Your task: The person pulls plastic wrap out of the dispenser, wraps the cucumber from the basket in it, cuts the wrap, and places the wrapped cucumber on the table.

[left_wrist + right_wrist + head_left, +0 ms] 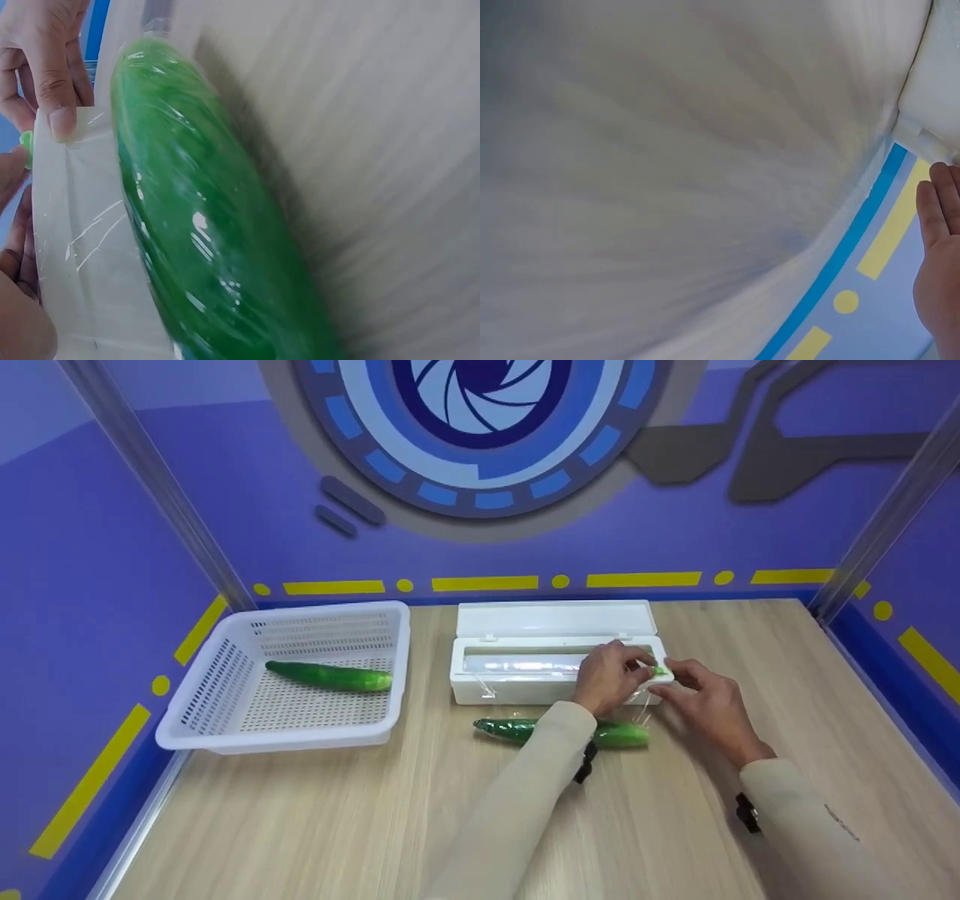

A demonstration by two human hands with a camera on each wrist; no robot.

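A white cling film dispenser (517, 692) stands with its lid (555, 619) raised, a film roll (517, 662) inside. At its right end, my left hand (609, 679) pinches a small green slide cutter (659, 671). My right hand (709, 701) grips the same corner, its thumb (63, 122) on the front wall in the left wrist view. A cucumber (626, 735) in shiny film lies before the dispenser, partly hidden by the left forearm. That wrapped cucumber (202, 210) fills the left wrist view's middle. Loose film (487, 690) clings to the dispenser's front.
To the left stands a white perforated basket (277, 739) with another cucumber (330, 676) lying in it. Behind the wooden table (322, 825) rises a blue printed wall (225, 472), with side panels left and right.
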